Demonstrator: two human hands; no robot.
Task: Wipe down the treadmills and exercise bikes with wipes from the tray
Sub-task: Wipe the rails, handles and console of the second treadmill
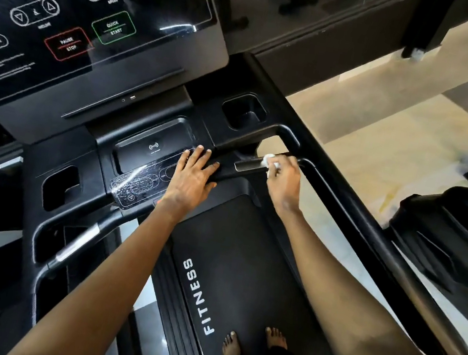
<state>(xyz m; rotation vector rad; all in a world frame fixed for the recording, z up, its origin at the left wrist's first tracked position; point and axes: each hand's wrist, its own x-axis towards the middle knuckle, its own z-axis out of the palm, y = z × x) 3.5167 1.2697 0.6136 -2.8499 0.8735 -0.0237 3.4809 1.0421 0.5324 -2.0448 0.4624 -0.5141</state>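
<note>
Head view, left hand flat on console, fingers straight, right hand fingers clamping wipe.

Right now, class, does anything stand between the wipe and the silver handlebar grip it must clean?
Nothing visible does: the right hand holds the wipe against the silver grip; the left hand rests aside on the console.

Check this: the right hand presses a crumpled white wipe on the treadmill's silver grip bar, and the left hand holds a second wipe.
Not quite. In the head view the left hand holds nothing; it rests flat on the glossy black console panel. The rest stands.
</note>
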